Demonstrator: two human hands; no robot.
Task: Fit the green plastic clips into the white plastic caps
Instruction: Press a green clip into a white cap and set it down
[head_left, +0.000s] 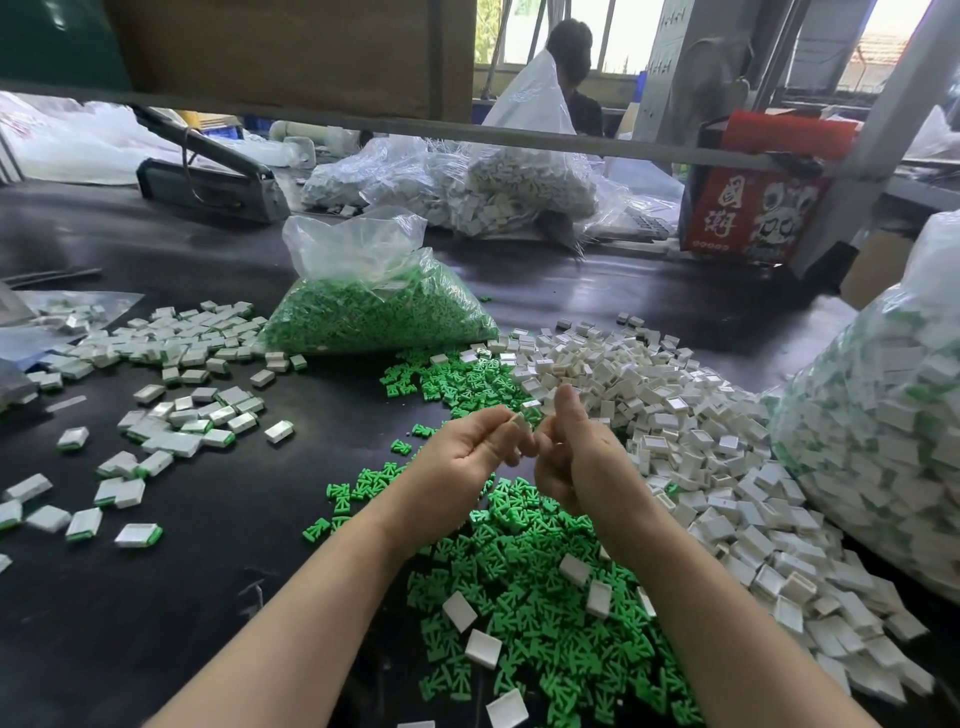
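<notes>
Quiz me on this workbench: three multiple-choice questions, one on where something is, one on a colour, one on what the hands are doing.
1. Where do the finished pieces lie?
A. on the person's left
B. inside the red box
C. on the person's right

2. What colour are the clips in the open bag?
A. blue
B. green
C. yellow

3. What is the left hand doing?
A. lying flat on the table
B. pinching a small piece, close to the right hand
C. lifting the bag

Answers:
1 A, white caps with green edges are scattered left.
2 B, green shows through the clear plastic.
3 B, its fingertips pinch a pale piece above the loose clips.
</notes>
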